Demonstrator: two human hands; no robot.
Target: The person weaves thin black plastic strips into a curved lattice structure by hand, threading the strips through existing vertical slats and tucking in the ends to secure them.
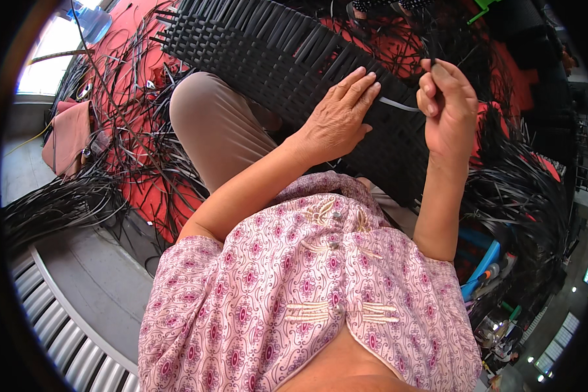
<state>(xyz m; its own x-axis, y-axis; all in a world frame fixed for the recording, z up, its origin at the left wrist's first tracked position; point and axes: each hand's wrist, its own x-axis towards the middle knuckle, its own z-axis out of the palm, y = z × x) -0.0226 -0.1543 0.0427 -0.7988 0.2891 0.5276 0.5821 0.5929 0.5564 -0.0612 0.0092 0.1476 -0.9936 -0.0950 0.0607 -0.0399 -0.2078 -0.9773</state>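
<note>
A long black panel [255, 55] of woven flat strips slants across my knees from the upper left toward the lower right. My left hand [338, 117] lies on its weave, fingers stretched out and fairly close together, with nothing gripped. To the right, my right hand [449, 104] is raised over the panel's right part, thumb and fingers pinched on a flat black strip [398, 104]. That strip catches the light as it runs from the weave beside my left fingertips up to the right hand. Strip ends stick out at the panel's upper left end.
Loose black strips [522, 202] lie heaped at right and tangled over a red floor covering [140, 196]. A blue tray [482, 268] with tools stands by my right elbow. At left are a pinkish cloth [68, 137] and a slatted grey bench [55, 320]. Someone's feet show at the top.
</note>
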